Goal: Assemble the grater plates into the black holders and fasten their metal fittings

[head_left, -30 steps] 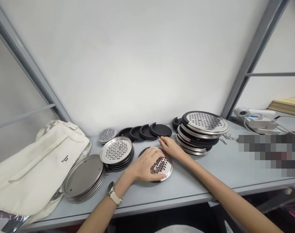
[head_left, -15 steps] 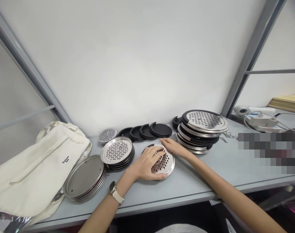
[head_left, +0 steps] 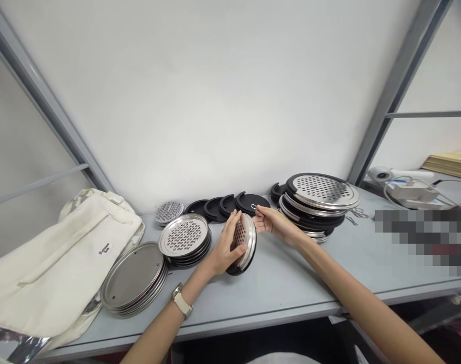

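Note:
My left hand (head_left: 223, 248) is wrapped round a round metal grater (head_left: 250, 242) with a black base, tipped up on its edge over the table. Just to its right, my right hand (head_left: 273, 223) pinches a small bent wire clip (head_left: 253, 206) between thumb and fingertip. Behind the hands, several round black bases (head_left: 253, 202) overlap in a row by the wall. On the left, a pile of small graters (head_left: 184, 235) stands beside a pile of round metal plates (head_left: 133, 275). A taller pile of large graters (head_left: 321, 189) with black rims rises at the right.
A cream cloth bag (head_left: 67, 263) lies at the left of the grey table (head_left: 287, 283). A small round grater (head_left: 168, 212) rests at the back. Several wire clips (head_left: 357, 215) lie right of the tall pile. Farther right are white devices with cables (head_left: 412, 187) and a yellowish stack (head_left: 452, 163).
My left hand has lifted and tilted the grater from lying flat to standing on edge. My right hand has risen slightly and now shows a wire clip in its fingers.

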A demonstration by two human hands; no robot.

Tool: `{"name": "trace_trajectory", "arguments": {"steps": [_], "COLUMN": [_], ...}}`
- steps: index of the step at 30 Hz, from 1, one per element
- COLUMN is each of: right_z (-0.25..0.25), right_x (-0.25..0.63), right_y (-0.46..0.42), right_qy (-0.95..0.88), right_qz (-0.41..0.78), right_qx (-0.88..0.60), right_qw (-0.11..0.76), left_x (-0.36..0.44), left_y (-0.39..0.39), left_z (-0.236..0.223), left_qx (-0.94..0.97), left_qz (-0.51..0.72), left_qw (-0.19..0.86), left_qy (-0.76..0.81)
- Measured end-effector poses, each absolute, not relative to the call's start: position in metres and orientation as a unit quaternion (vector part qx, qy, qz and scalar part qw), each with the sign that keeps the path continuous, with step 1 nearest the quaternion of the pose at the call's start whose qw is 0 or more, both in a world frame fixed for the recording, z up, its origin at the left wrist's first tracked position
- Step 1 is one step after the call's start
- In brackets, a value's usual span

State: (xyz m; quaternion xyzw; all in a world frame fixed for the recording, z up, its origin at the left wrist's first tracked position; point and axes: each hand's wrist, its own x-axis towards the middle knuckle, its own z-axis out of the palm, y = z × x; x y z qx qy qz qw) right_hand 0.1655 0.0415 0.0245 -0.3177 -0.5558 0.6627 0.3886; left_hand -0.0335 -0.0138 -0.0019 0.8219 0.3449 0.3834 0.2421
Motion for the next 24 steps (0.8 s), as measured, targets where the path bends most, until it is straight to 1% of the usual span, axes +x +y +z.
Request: {"name": "trace_trajectory", "arguments": {"steps": [3,6,8,10,12,17,20,22,24], "right_z": [0.031,0.03,0.027,0.024,0.021,0.016,0.01,0.004,-0.003], "right_x": [0.164,0.163,0.162,0.162,0.161,0.158,0.158,0.16,0.162], "right_y": [0.035,0.034,0.035,0.037,0.038,0.039,0.045,0.051,0.057], "right_qy": [-0.532,-0.529,-0.533,-0.542,-0.555,-0.59,-0.611,-0.645,-0.704], "right_qz": [0.706,0.726,0.727,0.714,0.691,0.64,0.604,0.547,0.454], "right_qx": [-0.25,-0.202,-0.191,-0.207,-0.232,-0.281,-0.314,-0.35,-0.379], "right_qw": [0.395,0.391,0.387,0.393,0.401,0.405,0.404,0.402,0.392], "left_x": [-0.031,-0.027,-0.024,-0.021,-0.02,-0.023,-0.024,-0.024,-0.022], "left_y": [-0.014,-0.016,-0.017,-0.017,-0.015,-0.008,-0.004,-0.003,-0.003], "left_z": [-0.003,-0.004,-0.004,-0.001,0.002,0.006,0.003,0.001,-0.003], "left_qx": [0.747,0.609,0.501,0.416,0.367,0.288,0.272,0.275,0.296], "left_qz": [0.469,0.542,0.556,0.557,0.571,0.624,0.625,0.604,0.573], "left_qw": [0.339,0.501,0.613,0.68,0.696,0.67,0.659,0.661,0.658], "left_qy": [0.327,0.29,0.254,0.231,0.234,0.281,0.319,0.352,0.389]}}
